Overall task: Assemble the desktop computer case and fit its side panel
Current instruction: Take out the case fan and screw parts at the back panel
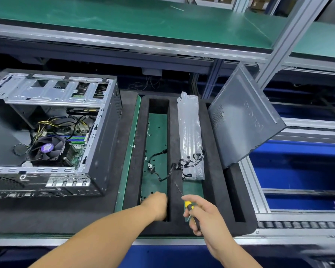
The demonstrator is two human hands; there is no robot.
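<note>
The open computer case (pixel 103 136) lies on its side at the left, its fan and motherboard showing. The dark side panel (pixel 244 120) leans tilted at the right, propped on the black foam tray (pixel 215 151). My left hand (pixel 157 206) reaches down into the tray's left slot near small black screws (pixel 155 163); its fingers are hidden behind the back of the hand. My right hand (pixel 203 217) grips a yellow-and-black screwdriver (pixel 188 206), its thin shaft pointing up and left.
A black cable bundle (pixel 182 163) and a clear air-cushion bag (pixel 190 136) lie in the tray's slots. A green shelf (pixel 124 20) on an aluminium frame runs overhead at the back. Blue bins (pixel 298 165) and a roller rail (pixel 298 225) sit to the right.
</note>
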